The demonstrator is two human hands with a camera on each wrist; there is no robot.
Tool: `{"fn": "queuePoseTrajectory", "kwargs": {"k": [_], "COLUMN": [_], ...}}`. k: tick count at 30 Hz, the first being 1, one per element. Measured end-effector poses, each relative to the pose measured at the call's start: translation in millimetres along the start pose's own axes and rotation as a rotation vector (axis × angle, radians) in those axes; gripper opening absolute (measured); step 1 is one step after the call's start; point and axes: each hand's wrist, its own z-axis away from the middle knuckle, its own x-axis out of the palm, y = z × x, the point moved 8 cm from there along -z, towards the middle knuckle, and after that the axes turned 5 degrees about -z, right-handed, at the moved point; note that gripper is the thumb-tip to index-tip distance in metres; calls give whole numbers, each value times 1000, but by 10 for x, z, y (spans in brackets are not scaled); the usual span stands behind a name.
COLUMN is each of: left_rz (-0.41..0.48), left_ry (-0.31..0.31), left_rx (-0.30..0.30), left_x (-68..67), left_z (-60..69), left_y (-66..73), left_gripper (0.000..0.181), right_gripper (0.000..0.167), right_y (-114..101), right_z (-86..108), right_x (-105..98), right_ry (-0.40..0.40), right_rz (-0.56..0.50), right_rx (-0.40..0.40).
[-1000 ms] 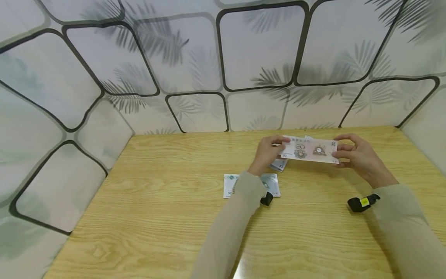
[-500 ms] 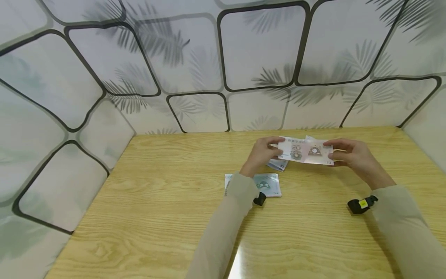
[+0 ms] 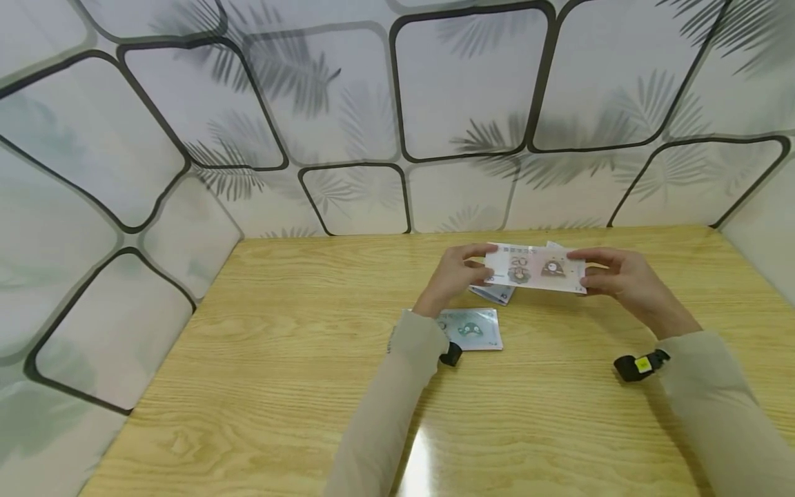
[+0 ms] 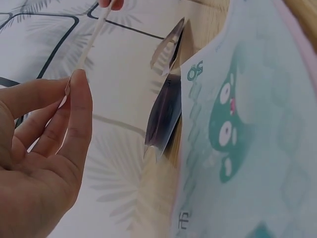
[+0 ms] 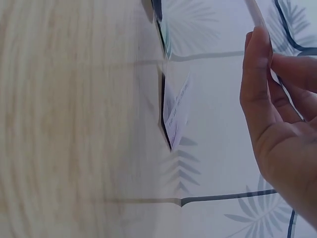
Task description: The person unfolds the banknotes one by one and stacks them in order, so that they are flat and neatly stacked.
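A pinkish play banknote with a cartoon figure is stretched level between both hands above the table. My left hand pinches its left end between thumb and fingers; in the left wrist view that hand grips the note's edge. At the other end my right hand pinches the right edge, which the right wrist view also shows at the right hand. Below the held note lie a few folded notes, partly hidden by it. A green 50 note lies nearer, partly covered by my left sleeve.
The wooden table stretches to a patterned wall covering at the back and left. In the right wrist view a folded note stands partly raised off the table. Black wrist cameras sit at both cuffs.
Both hands have shifted left with the banknote held between them. The right fingers have slid further over its upper right edge. The left sleeve now covers more of the green note's left end.
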Motion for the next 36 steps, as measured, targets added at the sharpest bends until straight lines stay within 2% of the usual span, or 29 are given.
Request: {"fn": "queuePoseTrajectory", "kwargs": {"k": [7,16,26,32,36], "left_rz": [6,-20,-96,-83,-77], "left_ry": [16,23,26,30,30], "left_rx": [26,54,89,97,104], "left_x": [-67,-155,-253,-299,-332], "left_z": [55,146,275,369,421], "left_y": [24,76,136,136,122], "left_gripper": [44,44,43,44,44], "right_gripper": [46,44,47,47,47], "right_y": [-22,-72,-65,-84,-89], "right_z": [-20,-19,-6,-5,-1], "right_x": [62,170,303,402,445], "right_ry": [38,48,16,-24,-18], "right_rz": [34,73,14,-17,21], "right_rx": [-13,-33,-59,-94,-92]}}
